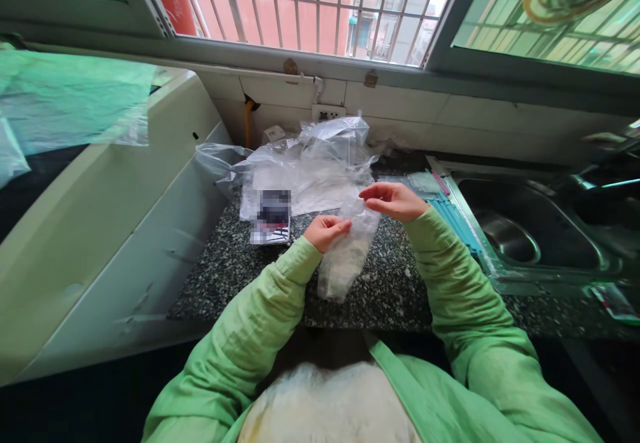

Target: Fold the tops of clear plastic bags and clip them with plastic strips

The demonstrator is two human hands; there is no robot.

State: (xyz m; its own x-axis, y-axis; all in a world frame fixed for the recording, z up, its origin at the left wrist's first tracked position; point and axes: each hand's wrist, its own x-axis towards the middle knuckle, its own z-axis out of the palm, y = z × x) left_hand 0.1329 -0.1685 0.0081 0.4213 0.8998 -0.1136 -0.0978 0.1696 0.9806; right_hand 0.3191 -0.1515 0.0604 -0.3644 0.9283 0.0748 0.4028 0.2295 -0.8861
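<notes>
A small clear plastic bag [347, 249] hangs between my two hands above the speckled granite counter [390, 289]. My left hand [325, 231] pinches one side of its top edge with closed fingers. My right hand [393, 201] pinches the other side, slightly higher and farther back. Both arms wear light green sleeves. The bag's lower end droops toward the counter; it looks empty or holds something pale, which I cannot tell.
A heap of crumpled clear plastic bags [310, 163] lies at the back of the counter, over a printed card [271, 219]. A steel sink [530, 229] is on the right, with teal strips [457, 219] along its rim. A white appliance [110, 229] stands to the left. A barred window [310, 9] is ahead.
</notes>
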